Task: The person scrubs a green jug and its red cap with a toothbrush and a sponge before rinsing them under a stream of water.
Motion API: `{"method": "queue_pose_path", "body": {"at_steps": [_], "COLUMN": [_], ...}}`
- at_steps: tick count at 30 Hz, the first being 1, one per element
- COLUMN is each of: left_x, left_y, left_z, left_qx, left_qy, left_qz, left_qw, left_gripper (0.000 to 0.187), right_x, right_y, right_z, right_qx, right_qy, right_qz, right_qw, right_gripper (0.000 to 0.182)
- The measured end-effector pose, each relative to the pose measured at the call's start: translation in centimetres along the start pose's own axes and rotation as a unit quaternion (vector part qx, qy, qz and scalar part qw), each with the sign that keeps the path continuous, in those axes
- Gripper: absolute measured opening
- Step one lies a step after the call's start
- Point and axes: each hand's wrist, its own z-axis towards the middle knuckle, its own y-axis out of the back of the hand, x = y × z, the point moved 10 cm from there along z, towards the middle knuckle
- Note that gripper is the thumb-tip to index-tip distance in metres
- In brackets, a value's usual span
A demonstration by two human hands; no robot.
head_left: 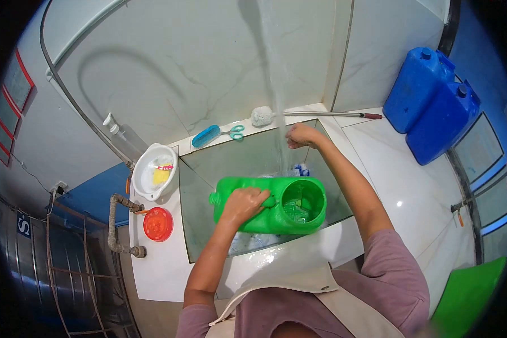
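My left hand [246, 205] is wrapped round the handle of a green plastic jug [253, 219], which lies on its side over the sunken basin [200, 186]. The jug's wide round opening faces up at the right, with some liquid inside. My right hand [303, 137] is held near the back edge of the basin, beside a falling stream of water, with its fingers curled; what they hold, if anything, is hidden. Below that hand a small blue and white item [300, 170] shows behind the jug.
A white bowl [142, 172] with a yellow sponge [161, 176] and a red container [158, 224] stand at the left. Along the back ledge lie a blue brush [206, 136], scissors [236, 132] and a long-handled brush [263, 116]. Blue jerrycans [442, 121] stand at the right.
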Motion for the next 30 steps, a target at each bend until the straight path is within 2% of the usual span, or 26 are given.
{"method": "queue_pose_path", "body": {"at_steps": [1,3,4,6,7,9,10,12,13,14,15,16,17,18,21,22,24,28,30], "left_x": [-0.4,0.0,-0.6,0.0,0.1,-0.4,0.0,0.0,0.4,1.1,1.7,2.0,2.2,2.2,2.3,2.1,0.4,-1.3,-2.8], "left_y": [-0.5,-0.1,-0.6,-0.7,-1.3,-0.9,-1.4,-2.0,-2.1,-3.2,-4.3,-4.2,-4.1,-3.9,-4.3,-4.1,-5.3,-5.0,-3.6], "left_z": [1.2,3.6,4.8,6.4,7.3,8.7,9.5,11.3,12.0,13.0,13.7,14.1,14.4,14.6,14.9,14.5,13.4,11.0,9.8], "left_qx": [0.0,-0.064,-0.064,-0.121,-0.122,-0.206,-0.206,-0.198,-0.199,-0.146,-0.092,-0.093,-0.099,-0.104,-0.053,-0.053,0.045,0.072,0.007], "left_qy": [0.0,0.074,0.074,0.15,0.15,0.095,0.098,0.072,0.072,0.084,0.094,0.093,0.083,0.074,0.075,0.075,0.046,0.063,0.045], "left_qz": [-0.001,0.027,0.025,0.058,0.055,0.062,0.06,0.094,0.094,0.08,0.066,0.067,0.072,0.077,0.1,0.101,0.068,0.04,0.026], "left_qw": [1.0,0.995,0.995,0.979,0.98,0.972,0.972,0.973,0.973,0.982,0.989,0.989,0.989,0.989,0.991,0.991,0.996,0.995,0.999], "left_gripper": [0.029,0.04,0.04,0.04,0.04,0.038,0.038,0.032,0.032,0.027,0.022,0.022,0.014,0.008,0.006,0.006,0.01,0.013,0.015], "right_x": [0.1,0.2,0.5,0.8,1.1,1.7,2.2,2.4,2.7,3.3,3.3,3.0,3.0,4.2,5.3,5.5,5.2,3.8,3.8], "right_y": [-0.1,-0.5,-0.7,-1.1,-1.1,-1.2,-1.2,-0.8,-0.6,-0.8,-0.7,-0.4,-0.3,-0.4,-1.2,-1.0,-0.3,-1.3,-1.4], "right_z": [0.2,0.3,0.2,0.1,0.1,0.1,0.0,0.9,1.9,2.0,2.1,2.4,2.4,1.4,-0.3,-0.6,-0.5,-0.6,-0.5], "right_qx": [0.009,0.02,0.022,0.022,0.018,0.015,0.011,0.008,0.018,0.026,0.025,0.019,0.013,0.013,0.025,0.001,-0.024,0.019,0.027], "right_qy": [0.0,-0.002,0.007,0.011,0.014,0.016,0.022,0.028,0.049,0.07,0.07,0.048,0.026,0.028,0.022,0.029,0.034,0.026,0.027], "right_qz": [-0.005,-0.011,0.008,0.026,0.029,0.031,0.042,0.052,-0.036,-0.124,-0.124,-0.07,-0.016,-0.016,-0.001,0.034,0.068,0.053,0.028], "right_qw": [1.0,1.0,1.0,0.999,0.999,0.999,0.999,0.998,0.998,0.989,0.989,0.996,0.999,0.999,0.999,0.999,0.997,0.998,0.999], "right_gripper": [0.013,0.013,0.013,0.013,0.014,0.015,0.015,0.014,0.011,0.009,0.009,0.009,0.008,0.008,0.006,0.006,0.009,0.008,0.008]}}
